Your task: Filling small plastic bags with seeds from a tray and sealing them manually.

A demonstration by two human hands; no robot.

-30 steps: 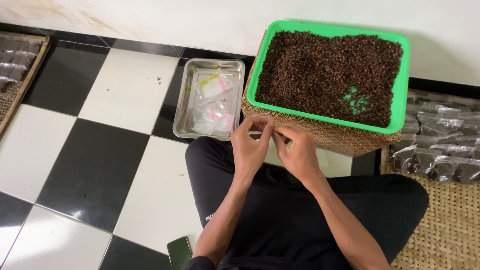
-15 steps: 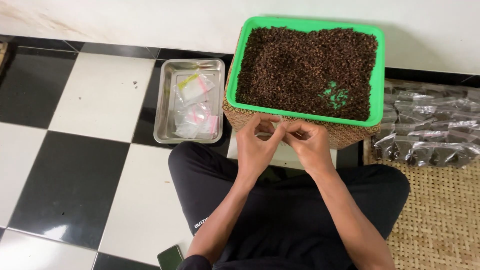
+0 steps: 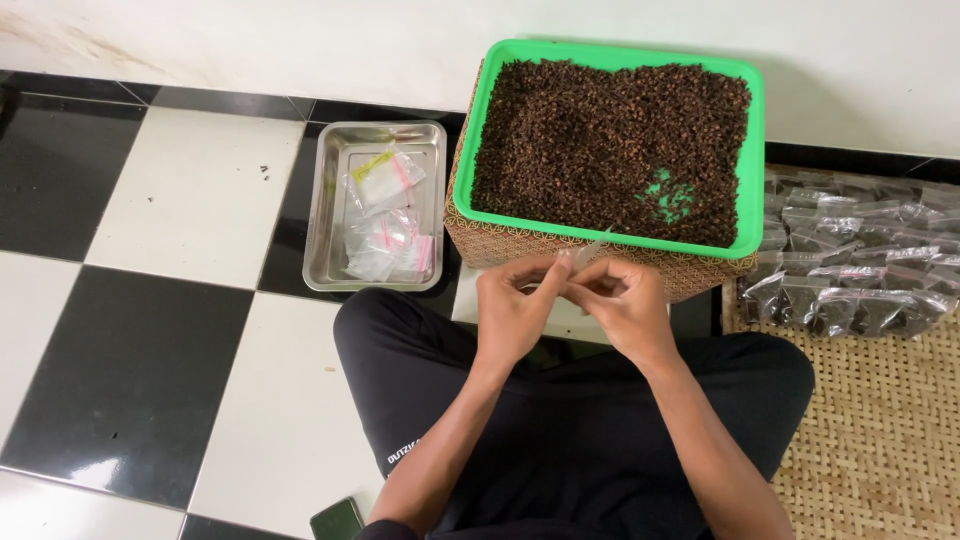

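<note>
Your left hand (image 3: 515,310) and right hand (image 3: 625,305) meet in front of your lap, fingertips pinched together on one small clear plastic bag (image 3: 588,253). The bag sits between both hands, just below the near edge of the green tray, and its upper corner points up toward the tray.

Count the items as follows. One green tray (image 3: 757,150) rests on one woven patterned box (image 3: 500,243); the tray holds a deep layer of dark brown cloves (image 3: 590,130) (too many to count), with one small bare patch showing green. One steel tray (image 3: 325,210) lies on the floor to the left of the box and holds a loose pile of empty clear bags (image 3: 385,225) with pink and yellow seal strips; the exact number cannot be told. A stack of filled bags (image 3: 850,275) lies to the right on one woven mat (image 3: 880,440).

One dark phone (image 3: 337,518) lies on the floor by your left knee. The floor (image 3: 170,200) is black-and-white checkered tile, meeting a white wall (image 3: 300,50).
</note>
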